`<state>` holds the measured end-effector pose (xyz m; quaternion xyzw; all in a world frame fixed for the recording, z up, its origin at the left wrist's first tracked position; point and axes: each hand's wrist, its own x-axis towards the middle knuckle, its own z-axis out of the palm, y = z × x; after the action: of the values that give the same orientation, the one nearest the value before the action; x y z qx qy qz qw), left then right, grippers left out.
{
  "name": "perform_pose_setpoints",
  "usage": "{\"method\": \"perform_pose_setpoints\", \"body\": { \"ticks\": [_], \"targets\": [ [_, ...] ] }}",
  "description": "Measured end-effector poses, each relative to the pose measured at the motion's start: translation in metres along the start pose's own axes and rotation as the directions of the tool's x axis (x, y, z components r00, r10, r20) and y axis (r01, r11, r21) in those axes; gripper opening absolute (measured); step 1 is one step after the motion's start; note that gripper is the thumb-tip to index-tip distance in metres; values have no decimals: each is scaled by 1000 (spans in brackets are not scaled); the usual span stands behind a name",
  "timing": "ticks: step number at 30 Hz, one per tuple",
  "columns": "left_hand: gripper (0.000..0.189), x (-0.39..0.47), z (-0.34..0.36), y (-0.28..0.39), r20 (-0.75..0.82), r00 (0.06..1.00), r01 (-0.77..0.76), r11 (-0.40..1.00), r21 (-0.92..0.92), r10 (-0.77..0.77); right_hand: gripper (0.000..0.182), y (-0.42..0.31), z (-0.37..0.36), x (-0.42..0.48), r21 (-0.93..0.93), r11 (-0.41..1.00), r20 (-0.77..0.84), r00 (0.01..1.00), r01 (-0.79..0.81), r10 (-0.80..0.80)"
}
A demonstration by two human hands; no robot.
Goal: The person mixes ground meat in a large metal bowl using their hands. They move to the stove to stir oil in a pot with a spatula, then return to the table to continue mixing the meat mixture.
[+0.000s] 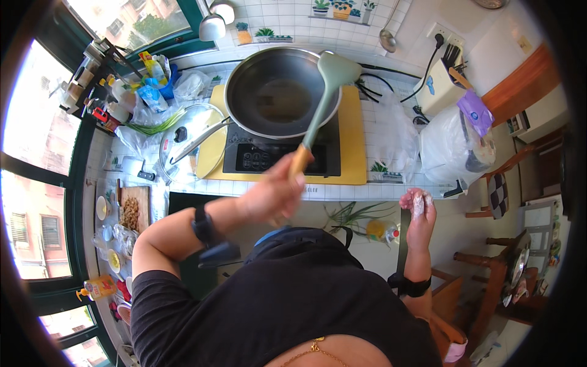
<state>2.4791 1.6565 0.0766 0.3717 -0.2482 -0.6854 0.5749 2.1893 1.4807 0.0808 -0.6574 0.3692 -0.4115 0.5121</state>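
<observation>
My left hand (277,190) is closed around the wooden handle of a pale green turner (337,69). The turner's blade is raised over the right rim of a dark wok (286,98), with a shallow layer of liquid visible inside. Beneath the wok is a black induction cooker (279,158) on a yellow board (353,147). The wok's long handle reaches left over a glass lid (176,160). My right hand (418,213) is at the counter's front edge, right of the cooker, fingers curled, with a white substance on them and no object visible in it.
Left of the cooker are green stalks (158,124), bottles, a cleaver (135,167) and a cutting board (142,197) bearing chopped food. To the right stand a plastic-covered appliance (451,142) and a knife block (438,87). Leafy stalks (353,215) and an oil bottle (383,230) are on the floor.
</observation>
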Motion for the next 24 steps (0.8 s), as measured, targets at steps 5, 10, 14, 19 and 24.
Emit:
{"method": "perform_pose_setpoints", "body": {
  "ticks": [5,10,14,19,24],
  "targets": [
    [37,-36,-49,56,-229,970,73,997,-26,-77,23,2,29,25,7,999,73,996,41,-41],
    [30,-57,-50,70,-389,898,178,978,-109,-207,23,6,30,43,46,998,156,987,39,-45],
    [26,-52,-41,66,-404,884,202,972,-120,-234,23,7,18,49,69,996,205,976,60,-73],
    [25,-55,-32,72,-394,856,264,939,-220,-333,23,10,-8,53,88,995,204,976,53,-71],
    [39,-66,-27,76,-519,817,442,851,284,-251,23,17,-21,53,89,996,210,977,8,-27]
  ]
}}
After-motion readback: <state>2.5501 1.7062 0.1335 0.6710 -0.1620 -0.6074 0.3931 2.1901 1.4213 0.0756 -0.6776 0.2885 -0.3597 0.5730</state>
